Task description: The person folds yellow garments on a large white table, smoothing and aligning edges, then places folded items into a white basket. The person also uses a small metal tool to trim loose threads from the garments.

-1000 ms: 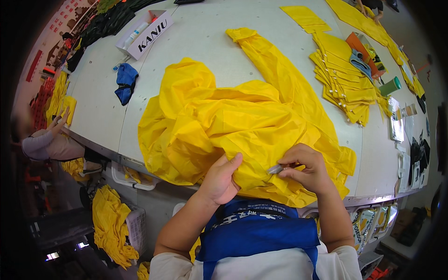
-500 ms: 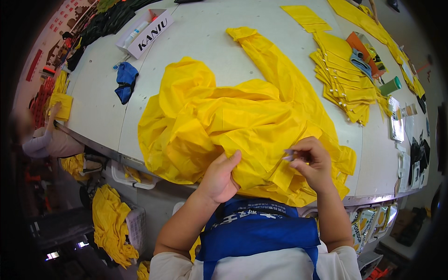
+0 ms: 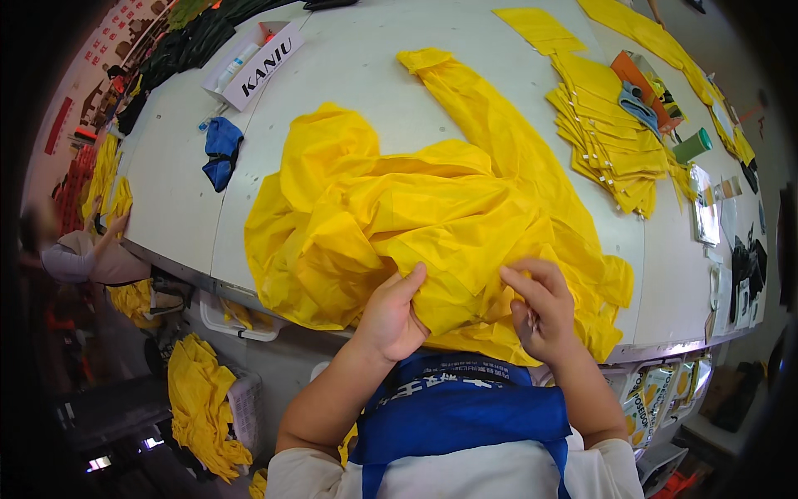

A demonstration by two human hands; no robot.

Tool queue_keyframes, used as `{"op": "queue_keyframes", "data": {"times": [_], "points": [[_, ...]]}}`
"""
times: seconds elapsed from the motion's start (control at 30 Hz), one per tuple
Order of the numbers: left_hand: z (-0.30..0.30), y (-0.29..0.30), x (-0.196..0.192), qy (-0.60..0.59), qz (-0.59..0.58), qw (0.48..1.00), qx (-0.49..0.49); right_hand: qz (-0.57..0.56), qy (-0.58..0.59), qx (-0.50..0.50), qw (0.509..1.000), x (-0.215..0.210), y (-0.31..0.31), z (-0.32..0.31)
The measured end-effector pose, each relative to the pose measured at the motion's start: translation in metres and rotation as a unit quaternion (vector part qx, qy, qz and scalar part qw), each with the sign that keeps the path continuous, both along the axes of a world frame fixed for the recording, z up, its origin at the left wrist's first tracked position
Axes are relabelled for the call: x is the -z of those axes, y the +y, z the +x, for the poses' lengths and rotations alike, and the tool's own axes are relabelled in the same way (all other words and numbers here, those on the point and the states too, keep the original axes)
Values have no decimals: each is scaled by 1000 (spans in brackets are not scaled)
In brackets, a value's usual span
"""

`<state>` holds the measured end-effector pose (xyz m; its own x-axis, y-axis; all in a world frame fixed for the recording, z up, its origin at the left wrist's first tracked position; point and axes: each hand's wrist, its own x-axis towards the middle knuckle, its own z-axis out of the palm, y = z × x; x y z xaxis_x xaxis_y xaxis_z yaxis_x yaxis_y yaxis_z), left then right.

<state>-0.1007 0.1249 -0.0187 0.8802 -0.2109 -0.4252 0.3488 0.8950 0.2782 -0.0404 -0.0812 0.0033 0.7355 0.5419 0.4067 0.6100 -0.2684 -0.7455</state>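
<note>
A large crumpled yellow garment (image 3: 440,200), its fabric thin and smooth, is heaped at the table's front edge, one sleeve-like length stretching away from me. With my left hand (image 3: 392,318) I pinch its near edge between the thumb on top and the fingers beneath. My right hand (image 3: 544,312) hovers over the cloth to the right, index finger extended toward it and thumb apart. The other fingers curl around a small shiny thing, mostly hidden, whose kind I cannot make out.
A stack of yellow pieces (image 3: 603,133) lies at the right, by an orange box (image 3: 644,87) and a green cylinder (image 3: 692,145). Back left are a white box (image 3: 253,66) and a blue cloth item (image 3: 222,154). A co-worker (image 3: 87,249) handles yellow cloth at far left.
My right hand has turned and its index finger reaches out; the small purplish thing at its fingertips no longer shows there. The left hand keeps its hold. The co-worker's yellow cloth has shifted.
</note>
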Motion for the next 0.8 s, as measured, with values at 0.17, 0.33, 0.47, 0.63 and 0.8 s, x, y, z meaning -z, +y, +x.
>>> {"op": "queue_keyframes", "data": {"times": [0.17,0.33,0.47,0.63,0.8], "points": [[-6,-12,-7,-85,144,986,-22,-38,105,-119,987,5,24,15],[-6,-29,2,-59,278,957,-61,75,350,-153,921,8,22,13],[-1,-28,0,-49,234,969,-70,225,371,-8,901,25,-1,-8],[-2,-23,-2,-28,202,977,-62,-99,106,-28,989,8,-22,-15],[-2,-24,-3,-44,201,976,-66,-161,-3,-19,987,0,-16,-11]]}}
